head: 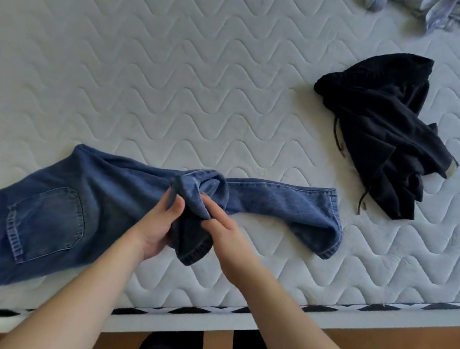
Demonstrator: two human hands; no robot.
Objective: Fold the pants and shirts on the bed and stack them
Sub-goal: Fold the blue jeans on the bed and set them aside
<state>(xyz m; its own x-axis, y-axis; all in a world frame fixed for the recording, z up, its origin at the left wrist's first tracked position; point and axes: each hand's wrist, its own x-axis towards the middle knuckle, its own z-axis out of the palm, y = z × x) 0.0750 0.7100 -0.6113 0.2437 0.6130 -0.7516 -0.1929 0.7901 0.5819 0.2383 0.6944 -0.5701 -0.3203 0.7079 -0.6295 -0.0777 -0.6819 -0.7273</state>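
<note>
Left hand (160, 228) curled in a pinching grip, right hand (227, 235) fingers extended, forearms converging, bare

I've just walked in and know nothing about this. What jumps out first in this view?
The blue jeans stretch along the near edge of the white quilted mattress, with both hands at their bunched middle: the left hand grips a leg end while the right hand lays its fingers on it. To the right lies a crumpled black garment, and a pale grey one sits at the far top edge.
</note>
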